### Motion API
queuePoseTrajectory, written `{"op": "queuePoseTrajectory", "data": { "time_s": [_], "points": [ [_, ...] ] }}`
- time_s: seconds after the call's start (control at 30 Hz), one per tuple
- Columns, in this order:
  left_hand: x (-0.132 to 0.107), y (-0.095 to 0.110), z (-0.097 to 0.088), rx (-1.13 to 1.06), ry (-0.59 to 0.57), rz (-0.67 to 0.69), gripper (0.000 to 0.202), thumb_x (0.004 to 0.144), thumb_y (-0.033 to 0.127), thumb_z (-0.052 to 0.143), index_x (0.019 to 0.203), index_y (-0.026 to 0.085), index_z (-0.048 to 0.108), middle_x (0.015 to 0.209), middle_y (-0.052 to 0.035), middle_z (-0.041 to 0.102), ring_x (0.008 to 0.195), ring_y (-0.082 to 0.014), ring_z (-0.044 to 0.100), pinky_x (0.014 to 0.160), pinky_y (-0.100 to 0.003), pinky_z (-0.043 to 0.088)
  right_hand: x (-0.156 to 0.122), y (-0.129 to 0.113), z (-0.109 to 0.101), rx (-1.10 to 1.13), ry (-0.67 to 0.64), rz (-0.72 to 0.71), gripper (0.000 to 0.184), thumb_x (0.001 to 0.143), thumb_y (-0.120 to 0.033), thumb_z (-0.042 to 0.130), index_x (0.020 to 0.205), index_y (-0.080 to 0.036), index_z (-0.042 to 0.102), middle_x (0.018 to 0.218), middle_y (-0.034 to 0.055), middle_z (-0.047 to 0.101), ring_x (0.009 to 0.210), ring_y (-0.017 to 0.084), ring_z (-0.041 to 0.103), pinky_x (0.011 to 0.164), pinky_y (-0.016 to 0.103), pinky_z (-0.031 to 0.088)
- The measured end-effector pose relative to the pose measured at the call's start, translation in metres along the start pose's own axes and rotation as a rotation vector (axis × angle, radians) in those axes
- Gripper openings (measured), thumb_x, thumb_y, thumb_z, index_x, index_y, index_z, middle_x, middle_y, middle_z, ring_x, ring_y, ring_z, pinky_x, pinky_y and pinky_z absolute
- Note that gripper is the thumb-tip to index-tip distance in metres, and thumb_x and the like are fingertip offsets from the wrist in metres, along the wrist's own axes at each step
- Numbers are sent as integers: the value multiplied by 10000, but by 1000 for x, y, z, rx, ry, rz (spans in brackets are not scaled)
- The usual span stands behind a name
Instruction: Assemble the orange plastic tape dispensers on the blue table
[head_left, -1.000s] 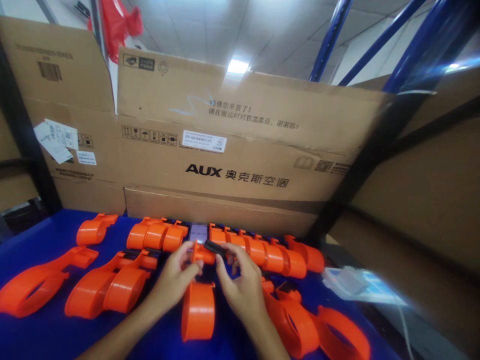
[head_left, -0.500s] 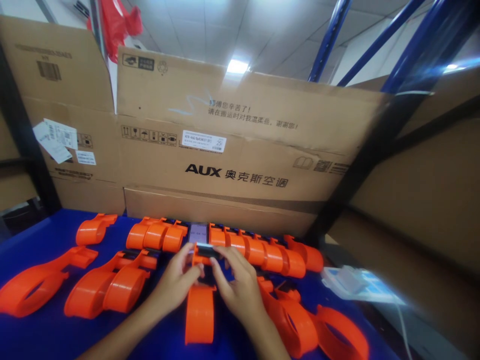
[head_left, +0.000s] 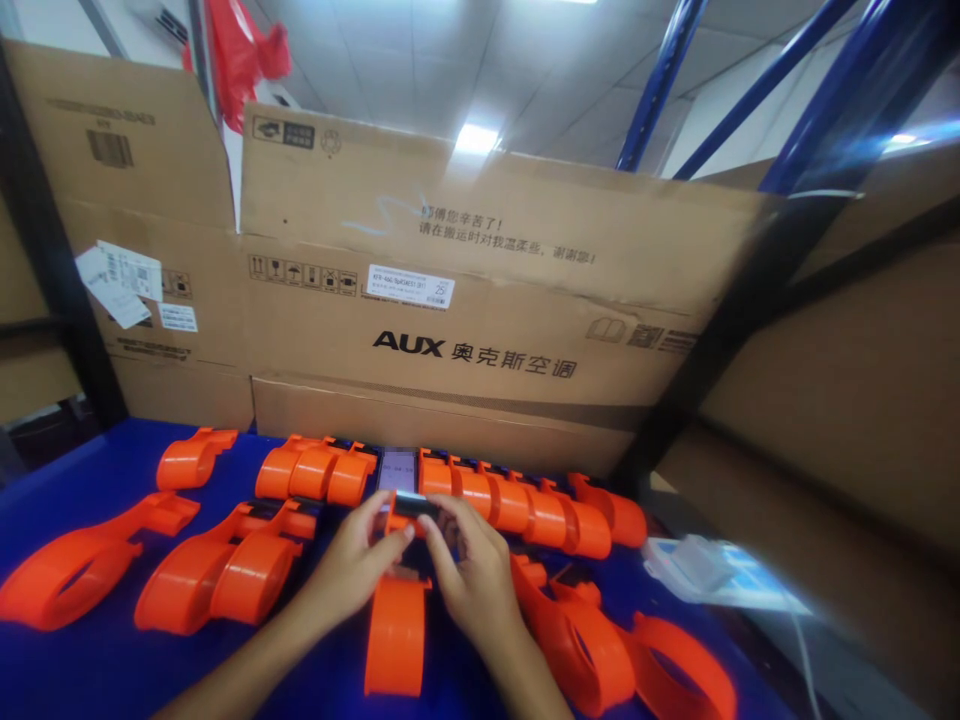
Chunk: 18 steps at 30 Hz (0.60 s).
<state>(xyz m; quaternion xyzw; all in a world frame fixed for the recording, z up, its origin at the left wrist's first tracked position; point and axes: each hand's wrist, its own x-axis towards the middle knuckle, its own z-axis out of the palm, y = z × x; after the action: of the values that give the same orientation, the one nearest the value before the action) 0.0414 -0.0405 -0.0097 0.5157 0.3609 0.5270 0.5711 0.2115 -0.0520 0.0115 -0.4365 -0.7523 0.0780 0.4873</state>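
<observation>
An orange plastic tape-dispenser body (head_left: 396, 632) stands on the blue table (head_left: 90, 670) right in front of me. My left hand (head_left: 358, 562) pinches its top from the left. From the right, my right hand (head_left: 472, 580) presses a small black part (head_left: 414, 505) onto that top. Both hands have their fingers closed around the top end.
Many more orange dispenser bodies lie around: a row (head_left: 517, 505) behind the hands, several at left (head_left: 217, 575) and a pile at right (head_left: 622, 660). Large AUX cardboard boxes (head_left: 480, 300) wall off the back. A white-and-blue packet (head_left: 712, 570) lies at the right edge.
The black part, held tilted to the right a second ago, now lies level on the dispenser's top, and my right hand has closed in over it. The camera tilted slightly.
</observation>
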Motion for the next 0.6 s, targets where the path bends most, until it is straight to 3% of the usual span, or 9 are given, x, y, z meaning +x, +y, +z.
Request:
{"op": "queuePoseTrajectory", "data": {
  "time_s": [0.23,0.3,0.4,0.47,0.53,0.6],
  "points": [
    [3,2,2,-15,-24,-11,437,807,385,758,1168,188,608,848,-8,628,690,-140,618,593,-235,539,-1,-4,0,85,-49,0,299,979,-304,562,1252,-227,659,880,58,653,750,186,615,710,299,517],
    [3,1,2,-30,1,-18,483,784,400,775,1183,186,607,792,6,611,681,-147,615,596,-249,542,1,-3,-1,153,3,64,320,986,-325,542,1269,-215,640,867,52,660,746,184,624,707,296,518],
    [3,0,-1,-31,36,-29,570,734,423,803,1211,176,611,724,17,601,653,-160,613,581,-262,533,6,0,-9,231,171,217,313,995,-396,491,1134,-178,668,794,40,662,680,177,617,636,277,496],
    [3,-1,-3,-10,40,-39,599,717,430,809,1221,169,615,714,12,613,629,-161,611,563,-262,517,9,2,-19,189,213,295,339,987,-440,474,962,-171,679,706,24,634,610,170,583,571,263,455],
    [3,-2,-4,13,34,-51,601,725,430,799,1232,167,612,704,11,619,600,-153,601,552,-260,502,6,2,-32,44,121,337,342,972,-442,481,862,-179,671,626,10,602,550,166,548,527,258,405],
    [2,-2,-5,28,20,-59,591,739,430,787,1236,165,610,692,14,619,585,-150,595,551,-262,494,-4,-1,-44,-184,-91,369,271,949,-402,518,884,-193,677,576,0,581,527,175,543,514,260,368]
  ]
}}
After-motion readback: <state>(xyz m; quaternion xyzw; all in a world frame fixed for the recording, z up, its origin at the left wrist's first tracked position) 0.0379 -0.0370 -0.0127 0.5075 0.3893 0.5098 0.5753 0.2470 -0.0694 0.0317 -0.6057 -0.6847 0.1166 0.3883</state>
